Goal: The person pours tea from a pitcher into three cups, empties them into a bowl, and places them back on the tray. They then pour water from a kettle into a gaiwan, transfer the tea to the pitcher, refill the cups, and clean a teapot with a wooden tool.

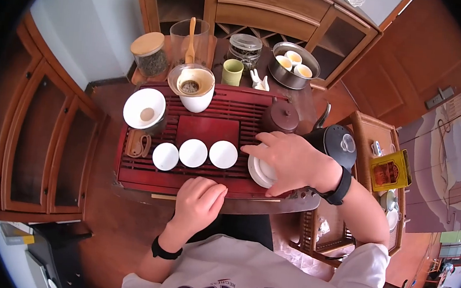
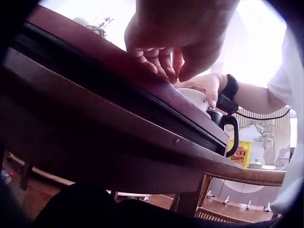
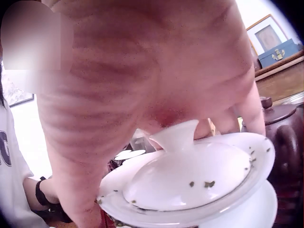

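Observation:
My right hand (image 1: 290,159) spans a white lidded gaiwan (image 1: 258,173) at the right end of the red tea tray (image 1: 145,177). The thumb is at the near side of its rim and the fingers reach to the far side. In the right wrist view the domed lid (image 3: 183,178) sits in the bowl, tilted, with its flared knob under the palm. Dark tea bits cling around the rim. My left hand (image 1: 197,201) rests at the tray's front edge, fingers loosely curled, holding nothing. Three white cups (image 1: 193,153) stand in a row just beyond it.
A brown teapot (image 1: 280,117) and a black kettle (image 1: 335,145) stand close to the right hand. At the back left are a strainer (image 1: 190,84) on a white pitcher and a wide white bowl (image 1: 145,108). A metal basin (image 1: 293,79) holds more cups. A yellow tin (image 1: 390,170) is on the side stand.

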`<move>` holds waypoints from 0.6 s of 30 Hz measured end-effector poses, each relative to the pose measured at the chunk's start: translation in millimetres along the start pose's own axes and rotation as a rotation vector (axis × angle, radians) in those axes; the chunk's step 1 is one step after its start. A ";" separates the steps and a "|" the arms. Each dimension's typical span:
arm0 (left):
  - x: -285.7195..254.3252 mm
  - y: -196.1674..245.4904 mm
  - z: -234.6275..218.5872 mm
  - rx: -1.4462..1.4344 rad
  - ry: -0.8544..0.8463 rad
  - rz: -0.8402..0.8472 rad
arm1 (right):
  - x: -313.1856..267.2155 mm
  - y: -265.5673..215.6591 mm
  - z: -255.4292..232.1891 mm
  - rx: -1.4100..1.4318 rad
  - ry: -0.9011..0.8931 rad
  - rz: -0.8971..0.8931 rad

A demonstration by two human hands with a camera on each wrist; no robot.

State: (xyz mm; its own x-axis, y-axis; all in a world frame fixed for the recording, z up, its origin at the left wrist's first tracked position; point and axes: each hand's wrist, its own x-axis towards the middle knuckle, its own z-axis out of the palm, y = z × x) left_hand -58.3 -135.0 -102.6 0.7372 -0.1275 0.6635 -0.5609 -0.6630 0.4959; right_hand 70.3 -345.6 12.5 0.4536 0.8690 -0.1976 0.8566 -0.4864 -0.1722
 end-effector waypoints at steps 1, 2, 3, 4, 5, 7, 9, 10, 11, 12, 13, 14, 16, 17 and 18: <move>-0.7 -0.5 1.6 -0.033 0.011 -0.011 | 0.8 1.5 2.3 0.026 -0.028 0.031; -1.5 0.3 3.0 -0.069 0.019 -0.025 | 1.7 -0.8 0.8 0.030 -0.028 0.038; -0.8 1.5 4.8 -0.064 0.008 0.002 | 2.6 -3.5 -2.6 0.034 -0.082 0.058; -0.1 3.0 6.7 -0.070 0.007 0.003 | 3.0 -5.1 -4.7 0.037 -0.136 0.078; 0.9 4.7 8.6 -0.076 -0.013 0.018 | 2.4 -5.6 -3.7 0.035 -0.137 0.082; 2.7 6.6 13.1 -0.091 -0.028 0.032 | 1.1 -5.7 0.7 0.011 -0.075 0.052; 5.0 7.9 17.2 -0.109 -0.024 0.025 | 0.7 -1.7 5.0 -0.007 -0.075 0.037; 5.5 8.2 18.6 -0.126 -0.022 0.016 | 0.6 -0.8 6.1 -0.021 -0.073 0.021; 5.4 7.6 20.0 -0.126 -0.021 0.018 | 0.9 -1.0 5.8 -0.023 -0.071 0.022; 5.1 6.6 21.5 -0.127 -0.017 0.006 | 1.4 -1.3 5.2 -0.029 -0.084 0.031; 4.8 5.7 22.3 -0.128 -0.013 -0.005 | 1.9 -1.9 4.8 -0.035 -0.095 0.041; 4.8 4.8 22.5 -0.126 -0.011 -0.002 | 2.8 -3.9 3.5 -0.038 -0.092 0.040; 3.8 3.4 22.9 -0.144 0.002 -0.033 | 4.3 -9.0 1.6 -0.070 -0.154 0.101; 3.4 2.3 23.4 -0.141 0.004 -0.034 | 5.2 -9.2 1.9 -0.071 -0.154 0.097; 2.6 1.6 23.8 -0.136 0.008 -0.032 | 5.6 -9.6 2.8 -0.099 -0.157 0.106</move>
State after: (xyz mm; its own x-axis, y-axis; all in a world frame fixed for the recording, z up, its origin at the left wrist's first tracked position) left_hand -48.3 -153.9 -113.4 0.7530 -0.1016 0.6502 -0.5833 -0.5604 0.5880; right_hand 63.9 -336.4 10.4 0.5051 0.7849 -0.3589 0.8297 -0.5561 -0.0486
